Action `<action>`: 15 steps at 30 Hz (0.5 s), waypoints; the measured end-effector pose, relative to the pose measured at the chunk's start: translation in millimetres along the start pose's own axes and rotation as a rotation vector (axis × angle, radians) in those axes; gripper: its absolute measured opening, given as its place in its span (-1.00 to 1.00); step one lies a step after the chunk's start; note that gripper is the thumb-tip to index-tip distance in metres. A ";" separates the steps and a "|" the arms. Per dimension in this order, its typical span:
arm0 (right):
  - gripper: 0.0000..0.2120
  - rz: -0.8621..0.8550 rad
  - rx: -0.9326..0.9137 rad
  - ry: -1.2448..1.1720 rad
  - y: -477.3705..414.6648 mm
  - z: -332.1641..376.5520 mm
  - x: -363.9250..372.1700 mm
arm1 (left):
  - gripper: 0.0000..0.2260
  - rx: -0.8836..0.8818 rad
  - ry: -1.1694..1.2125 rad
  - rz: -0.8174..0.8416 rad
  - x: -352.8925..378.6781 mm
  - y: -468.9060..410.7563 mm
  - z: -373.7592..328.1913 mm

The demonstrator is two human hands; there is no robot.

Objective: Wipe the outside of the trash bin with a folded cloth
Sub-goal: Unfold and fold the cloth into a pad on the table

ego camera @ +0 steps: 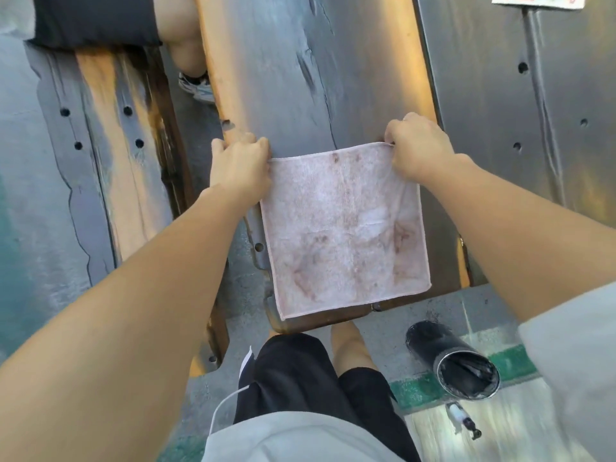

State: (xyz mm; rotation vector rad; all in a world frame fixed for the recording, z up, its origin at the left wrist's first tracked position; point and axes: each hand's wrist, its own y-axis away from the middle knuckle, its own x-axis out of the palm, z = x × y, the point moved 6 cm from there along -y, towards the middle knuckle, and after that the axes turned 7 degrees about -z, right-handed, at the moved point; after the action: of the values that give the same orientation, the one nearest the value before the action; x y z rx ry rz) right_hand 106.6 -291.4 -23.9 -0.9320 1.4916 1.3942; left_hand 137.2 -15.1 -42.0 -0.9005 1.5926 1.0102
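A stained pale pink cloth (343, 228) lies spread flat and square on the near end of a dark wooden table (293, 78). My left hand (241, 163) pinches its far left corner. My right hand (418, 148) pinches its far right corner. A small black cylindrical trash bin (443, 351) with a black liner stands on the floor at the lower right, apart from both hands.
A wooden bench (113, 161) runs along the table's left side, and another person's leg and shoe (196, 85) show beyond it. A second grey table (520, 95) stands to the right. A small dark object (461, 420) lies on the floor near the bin.
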 end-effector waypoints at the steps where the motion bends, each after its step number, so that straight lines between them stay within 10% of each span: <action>1: -0.72 0.003 -0.009 -0.007 -1.6 -0.8 -0.2 | -0.85 0.012 -0.002 -0.003 -1.6 -1.7 0.6; 15: -0.78 -0.112 -0.081 -0.168 5.2 -22.5 -44.5 | -0.85 0.070 0.249 -0.083 -47.1 -3.2 7.5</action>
State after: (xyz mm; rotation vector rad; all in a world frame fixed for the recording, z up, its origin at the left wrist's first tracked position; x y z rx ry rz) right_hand 114.8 -314.9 19.6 -0.9098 1.2479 1.4232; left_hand 153.0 -5.9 2.2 -1.0670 1.7703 0.8030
